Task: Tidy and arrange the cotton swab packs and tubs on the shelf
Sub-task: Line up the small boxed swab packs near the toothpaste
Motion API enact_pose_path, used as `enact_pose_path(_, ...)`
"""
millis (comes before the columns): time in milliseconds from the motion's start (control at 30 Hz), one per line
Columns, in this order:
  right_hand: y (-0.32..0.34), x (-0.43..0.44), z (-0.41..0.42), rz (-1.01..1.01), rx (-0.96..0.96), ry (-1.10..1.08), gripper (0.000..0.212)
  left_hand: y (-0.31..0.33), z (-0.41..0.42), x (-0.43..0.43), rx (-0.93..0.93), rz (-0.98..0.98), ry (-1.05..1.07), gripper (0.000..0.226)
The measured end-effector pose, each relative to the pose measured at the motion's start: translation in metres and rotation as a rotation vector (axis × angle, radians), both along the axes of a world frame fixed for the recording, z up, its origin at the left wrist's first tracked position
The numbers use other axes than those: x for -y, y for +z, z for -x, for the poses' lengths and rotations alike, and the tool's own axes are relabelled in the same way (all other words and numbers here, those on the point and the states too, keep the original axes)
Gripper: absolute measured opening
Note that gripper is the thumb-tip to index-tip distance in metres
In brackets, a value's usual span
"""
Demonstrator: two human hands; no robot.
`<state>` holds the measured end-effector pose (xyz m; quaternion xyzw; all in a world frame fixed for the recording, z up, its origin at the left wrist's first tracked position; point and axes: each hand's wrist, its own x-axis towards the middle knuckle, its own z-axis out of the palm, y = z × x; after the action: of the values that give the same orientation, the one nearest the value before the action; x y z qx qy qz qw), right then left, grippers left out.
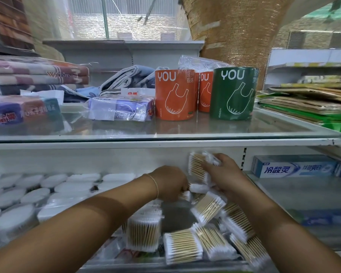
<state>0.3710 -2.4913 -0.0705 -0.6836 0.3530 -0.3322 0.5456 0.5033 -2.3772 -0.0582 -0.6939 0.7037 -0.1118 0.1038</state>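
White-tipped swab pack (197,166) gripped by right hand (222,174); left hand (171,184) pinches second pack (185,195).

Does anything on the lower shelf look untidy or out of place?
Yes. The cotton swab packs on the right lie jumbled, tilted at different angles and overlapping, while the round tubs on the left stand in rows. The right hand holds one pack upright above the heap; the left hand reaches into it.
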Motion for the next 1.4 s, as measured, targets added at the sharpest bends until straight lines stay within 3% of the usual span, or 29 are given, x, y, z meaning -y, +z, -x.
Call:
enact_pose_path(133, 0.006, -0.005, -0.001, -0.078, 0.056, 0.04, 0.024, 0.002, 0.0, -0.004, -0.013, 0.134, -0.024, 0.018)
enact_pose_path(300, 0.007, -0.004, -0.008, -0.097, 0.049, 0.048, 0.02, -0.005, 0.002, -0.003, -0.11, 0.161, 0.055, 0.058)
enact_pose_path(533, 0.005, 0.0, -0.011, -0.247, 0.128, 0.068, 0.028, -0.011, 0.001, -0.005, -0.077, 0.164, 0.045, 0.054)
enact_pose_path(633, 0.004, 0.0, -0.009, -0.191, 0.138, 0.047, 0.023, -0.015, 0.003, -0.001, 0.061, 0.164, 0.004, 0.063)
enact_pose_path(733, 0.004, 0.0, -0.006, -0.078, 0.124, -0.04, 0.028, -0.013, 0.005, 0.004, 0.154, 0.138, 0.012, 0.059)
enact_pose_path(900, 0.001, -0.005, 0.004, 0.243, -0.008, -0.124, 0.03, -0.014, 0.008, 0.012, 0.186, 0.138, 0.026, 0.046)
enact_pose_path(1067, 0.001, -0.007, 0.008, 0.356, -0.013, -0.13, 0.023, -0.018, -0.002, 0.016, 0.212, 0.108, 0.097, 0.035)
enact_pose_path(1167, 0.006, -0.01, 0.011, 0.429, -0.023, -0.177, 0.019, -0.009, -0.005, 0.017, 0.143, 0.09, 0.055, 0.03)
enact_pose_path(1267, 0.018, -0.01, 0.016, 0.457, 0.043, -0.177, 0.021, 0.013, -0.005, 0.012, -0.073, -0.006, 0.105, 0.025)
enact_pose_path(1400, 0.021, -0.002, 0.02, 0.357, 0.139, -0.083, 0.017, 0.028, -0.019, 0.011, -0.198, -0.097, 0.198, 0.027)
